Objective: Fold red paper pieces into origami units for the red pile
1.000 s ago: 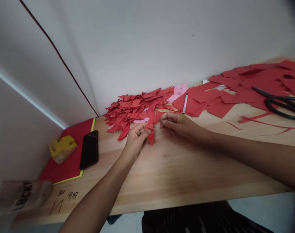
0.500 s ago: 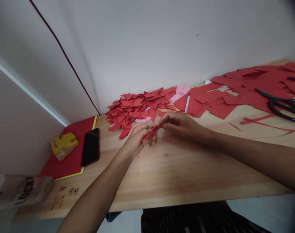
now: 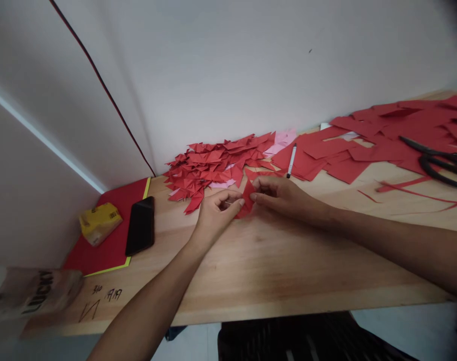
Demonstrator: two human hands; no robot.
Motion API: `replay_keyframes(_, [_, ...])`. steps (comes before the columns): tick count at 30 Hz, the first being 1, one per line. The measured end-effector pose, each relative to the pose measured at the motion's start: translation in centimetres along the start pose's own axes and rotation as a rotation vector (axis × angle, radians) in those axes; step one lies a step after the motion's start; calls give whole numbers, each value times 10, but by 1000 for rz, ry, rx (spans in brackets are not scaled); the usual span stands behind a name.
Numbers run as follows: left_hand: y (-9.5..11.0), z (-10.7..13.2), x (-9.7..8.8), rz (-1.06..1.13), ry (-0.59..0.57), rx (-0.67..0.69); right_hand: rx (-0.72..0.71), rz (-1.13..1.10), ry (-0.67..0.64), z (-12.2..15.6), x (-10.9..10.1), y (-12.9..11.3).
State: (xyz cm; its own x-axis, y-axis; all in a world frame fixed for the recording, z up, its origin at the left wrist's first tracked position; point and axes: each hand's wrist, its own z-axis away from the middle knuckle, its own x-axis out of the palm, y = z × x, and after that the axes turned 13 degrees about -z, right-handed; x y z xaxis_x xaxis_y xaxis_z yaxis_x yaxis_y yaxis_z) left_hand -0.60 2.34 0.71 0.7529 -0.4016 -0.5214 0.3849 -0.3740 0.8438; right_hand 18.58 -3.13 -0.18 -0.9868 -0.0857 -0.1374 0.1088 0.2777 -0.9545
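A small folded red paper piece [image 3: 247, 199] is held between both hands just above the wooden table [image 3: 273, 265]. My left hand [image 3: 216, 210] pinches its left side with thumb and fingers closed. On the other side, my right hand [image 3: 279, 194] grips the right edge with curled fingers. Right behind the hands lies a heap of folded red paper triangles [image 3: 213, 165] against the wall.
Flat red paper sheets [image 3: 367, 140] cover the back right, with a pen [image 3: 290, 160] and black scissors [image 3: 439, 161] on them. At the left, a black phone [image 3: 140, 232] and a yellow packet [image 3: 98, 222] lie on a red folder [image 3: 108, 245]. A printed package [image 3: 33, 296] sits bottom left.
The red piece was turned and folded between the hands: from hanging under the left fingers to pinched compactly between both thumbs. The hands stayed at the same spot.
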Motion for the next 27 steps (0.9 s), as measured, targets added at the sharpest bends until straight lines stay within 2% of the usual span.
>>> replay_keyframes(6, [-2,2,3,9,-10,-42,20,-6,-8,1,3,-1])
replay_keyframes(13, [-1,3,5,169,33,-133,32,-136,-40,0,3,4])
replay_keyframes(18, [-2,3,6,244,43,-139,123,-221,7,-1,5,2])
replay_keyframes(27, [-6,3,6,175,38,-107,208,-282,36,1,6,1])
